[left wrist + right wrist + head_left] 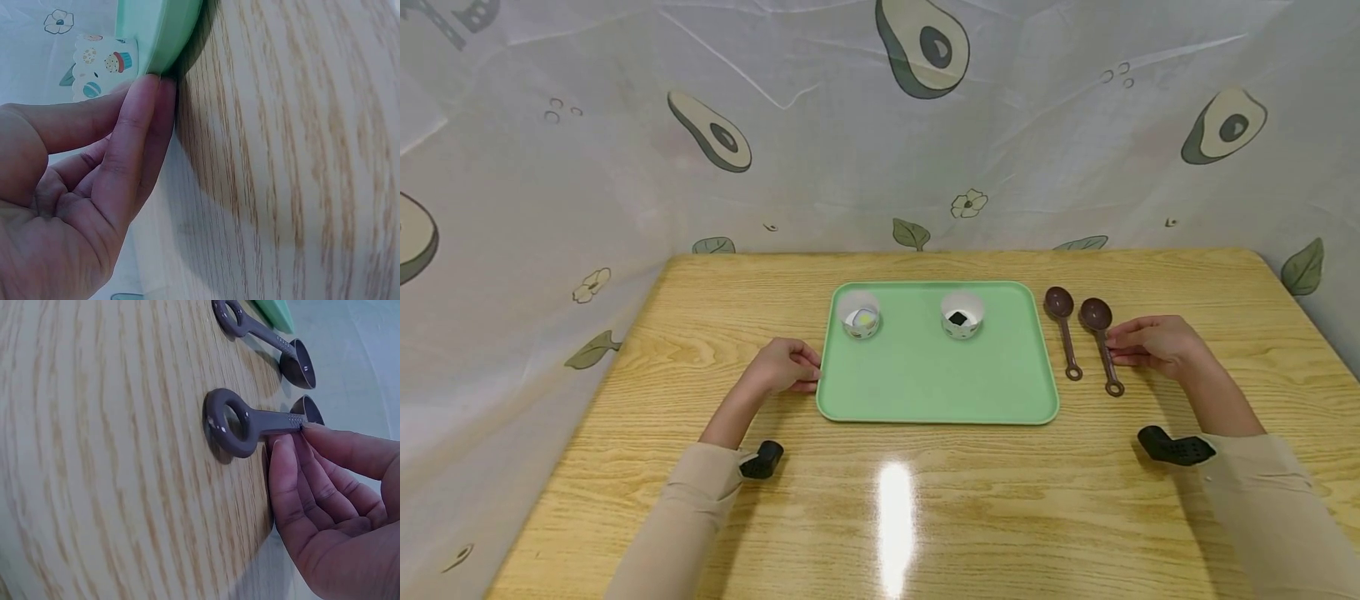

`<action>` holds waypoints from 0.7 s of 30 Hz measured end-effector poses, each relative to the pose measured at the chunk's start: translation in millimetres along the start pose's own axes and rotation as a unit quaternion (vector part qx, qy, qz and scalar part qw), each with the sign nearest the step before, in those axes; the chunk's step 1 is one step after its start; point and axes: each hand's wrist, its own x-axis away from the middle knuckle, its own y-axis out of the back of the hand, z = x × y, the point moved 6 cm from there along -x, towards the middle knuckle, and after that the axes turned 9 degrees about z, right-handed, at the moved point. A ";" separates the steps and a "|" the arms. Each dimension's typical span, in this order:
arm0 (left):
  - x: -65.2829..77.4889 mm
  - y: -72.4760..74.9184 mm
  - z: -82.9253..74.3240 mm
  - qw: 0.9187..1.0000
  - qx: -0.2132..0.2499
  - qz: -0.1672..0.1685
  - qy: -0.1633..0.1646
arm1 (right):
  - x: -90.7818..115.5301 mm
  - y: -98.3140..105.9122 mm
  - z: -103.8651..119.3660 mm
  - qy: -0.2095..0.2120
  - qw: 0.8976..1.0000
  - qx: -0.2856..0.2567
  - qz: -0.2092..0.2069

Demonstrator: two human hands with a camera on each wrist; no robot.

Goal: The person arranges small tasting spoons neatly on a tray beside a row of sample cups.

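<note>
A light green tray point(936, 371) lies flat on the wooden table. At its left edge, my left hand point(784, 367) pinches the rim; the left wrist view shows thumb and fingertips meeting there. Two brown measuring spoons with ring-ended handles lie to the tray's right. My right hand point(1153, 343) pinches the handle of the outer measuring spoon point(1096, 315) between thumb and fingers, near its bowl. That spoon's ring end point(232, 423) points toward the front of the table. The inner measuring spoon point(1059, 302) lies untouched between it and the tray.
Two small patterned paper cups stand on the tray's far half: the left cup point(860, 317) holds something pale and yellowish, the right cup point(962, 317) a dark piece. Behind the wooden table point(1000, 508) hangs a curtain point(820, 150) printed with avocados.
</note>
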 end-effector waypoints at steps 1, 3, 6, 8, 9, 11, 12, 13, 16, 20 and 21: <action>0.1 -0.1 -0.3 1.000 0.000 0.000 0.000 | 0.1 0.0 0.0 0.000 1.000 0.002 -0.001; 0.6 -0.5 -0.9 1.000 0.002 -0.001 0.000 | 0.5 0.2 0.3 0.000 1.000 0.006 -0.003; 1.5 -0.6 -1.8 1.000 0.002 -0.002 -0.002 | 0.7 0.7 0.8 0.000 1.000 0.013 -0.006; 2.0 -0.9 -2.2 1.000 0.001 -0.002 -0.003 | 0.6 0.5 0.8 -0.001 1.000 0.010 -0.006; 2.2 -1.0 -2.4 1.000 0.001 -0.002 -0.003 | 0.5 0.2 0.7 -0.001 1.000 0.008 -0.005; 2.4 -1.2 -2.6 1.000 0.001 -0.002 -0.004 | 0.4 -0.4 0.4 -0.003 1.000 0.003 -0.003; 2.4 -1.3 -2.6 1.000 0.001 -0.002 -0.004 | 0.5 -0.7 0.2 -0.003 1.000 0.001 -0.002; 2.5 -1.3 -2.6 1.000 0.002 -0.002 -0.004 | 0.5 -0.9 0.2 -0.002 1.000 -0.001 -0.002; 2.2 -1.2 -2.4 1.000 0.004 -0.002 -0.003 | 0.7 -0.4 0.2 0.000 1.000 -0.001 -0.003; 1.6 -1.4 -2.1 1.000 0.004 -0.001 0.001 | 1.3 0.7 -0.2 0.005 1.000 0.001 -0.006; 1.5 -1.5 -2.1 1.000 0.004 -0.002 0.001 | 1.4 0.9 -0.2 0.007 1.000 0.000 -0.006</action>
